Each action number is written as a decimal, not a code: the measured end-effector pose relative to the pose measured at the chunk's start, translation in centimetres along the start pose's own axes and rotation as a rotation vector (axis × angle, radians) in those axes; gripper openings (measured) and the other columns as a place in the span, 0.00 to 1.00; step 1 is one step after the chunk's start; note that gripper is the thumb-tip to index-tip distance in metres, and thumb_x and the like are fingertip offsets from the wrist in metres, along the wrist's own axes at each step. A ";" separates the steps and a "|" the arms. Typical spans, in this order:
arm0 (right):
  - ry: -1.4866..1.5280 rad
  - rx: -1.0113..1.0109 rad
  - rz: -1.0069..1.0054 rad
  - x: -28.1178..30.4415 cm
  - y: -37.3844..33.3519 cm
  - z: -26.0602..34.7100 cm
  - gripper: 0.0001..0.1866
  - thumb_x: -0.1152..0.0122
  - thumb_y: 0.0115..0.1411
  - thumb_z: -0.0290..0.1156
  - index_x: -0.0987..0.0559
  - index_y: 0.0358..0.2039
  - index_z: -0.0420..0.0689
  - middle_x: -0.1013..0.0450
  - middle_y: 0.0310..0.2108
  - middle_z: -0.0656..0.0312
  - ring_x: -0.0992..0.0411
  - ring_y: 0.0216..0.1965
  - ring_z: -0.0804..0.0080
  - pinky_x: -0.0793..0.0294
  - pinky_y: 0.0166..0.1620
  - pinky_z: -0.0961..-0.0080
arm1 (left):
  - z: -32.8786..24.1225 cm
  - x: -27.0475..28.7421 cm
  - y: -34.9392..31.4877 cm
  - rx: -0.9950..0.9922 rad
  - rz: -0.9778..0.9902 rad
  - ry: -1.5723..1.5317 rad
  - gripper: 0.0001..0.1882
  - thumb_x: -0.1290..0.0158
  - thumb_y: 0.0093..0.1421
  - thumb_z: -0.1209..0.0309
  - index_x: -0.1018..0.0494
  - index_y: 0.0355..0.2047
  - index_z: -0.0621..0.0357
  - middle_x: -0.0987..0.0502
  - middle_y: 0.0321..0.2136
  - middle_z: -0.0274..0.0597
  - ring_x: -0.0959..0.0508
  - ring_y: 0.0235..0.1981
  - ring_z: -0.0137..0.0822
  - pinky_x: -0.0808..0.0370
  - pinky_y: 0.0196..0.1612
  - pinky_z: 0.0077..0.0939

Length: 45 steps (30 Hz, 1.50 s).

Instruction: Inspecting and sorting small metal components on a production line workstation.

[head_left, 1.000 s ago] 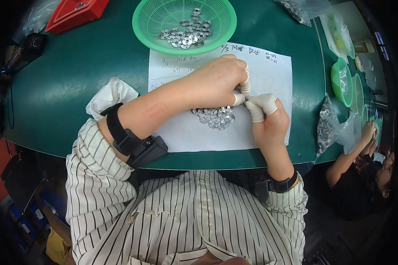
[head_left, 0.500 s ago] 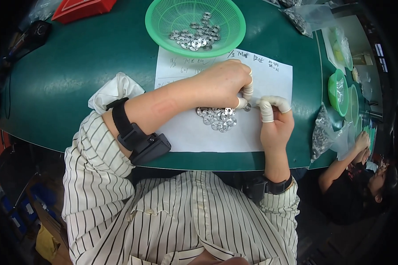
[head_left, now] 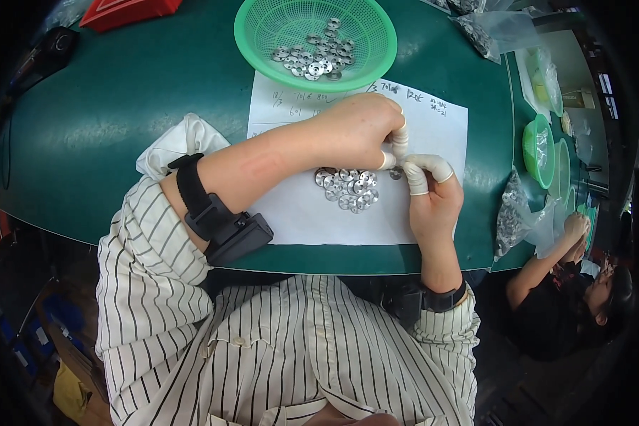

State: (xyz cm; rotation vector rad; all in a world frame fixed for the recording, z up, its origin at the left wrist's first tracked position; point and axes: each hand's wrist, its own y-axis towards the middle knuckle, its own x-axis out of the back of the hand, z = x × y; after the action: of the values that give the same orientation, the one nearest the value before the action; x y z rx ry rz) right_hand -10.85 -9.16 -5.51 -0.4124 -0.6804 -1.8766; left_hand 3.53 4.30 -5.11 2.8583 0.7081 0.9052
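My left hand [head_left: 366, 131] reaches across the white paper [head_left: 291, 224], white finger cots on its thumb and fingers, the tips bent into a pinch. My right hand [head_left: 435, 202], also in white finger cots, meets it with thumb and forefinger closed. Whatever lies between the fingertips is too small and covered to make out. Right beneath them shows a single metal disc [head_left: 395, 173], partly hidden. A pile of flat silver discs [head_left: 349, 189] with holes lies on the paper, just below my left hand.
A green mesh basket [head_left: 245, 42] with more metal discs stands beyond the paper. At the far left are a red tray [head_left: 124, 14] and a black device [head_left: 53, 53]. Bags of metal parts [head_left: 510, 216] and green bowls [head_left: 532, 153] sit at right, near another person [head_left: 557, 305].
My right hand has moved left, bringing its fingertips up against those of my left hand. My left hand has hardly moved, and the pile of discs looks the same.
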 end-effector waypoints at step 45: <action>0.321 -0.191 -0.058 0.9 -0.6 0.8 0.04 0.46 0.62 0.25 0.27 0.36 0.39 0.30 0.26 0.66 0.38 0.24 0.84 0.39 0.27 0.88 | 0.3 -0.3 0.4 -0.027 -0.017 -0.034 0.08 0.40 0.44 0.73 0.27 0.24 0.61 0.26 0.26 0.43 0.25 0.32 0.41 0.28 0.36 0.31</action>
State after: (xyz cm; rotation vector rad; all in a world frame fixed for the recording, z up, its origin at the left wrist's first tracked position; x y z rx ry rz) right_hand -11.81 -9.18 -4.55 -0.2060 -0.3019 -2.0122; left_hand 3.66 3.83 -5.44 2.8323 0.7095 0.8553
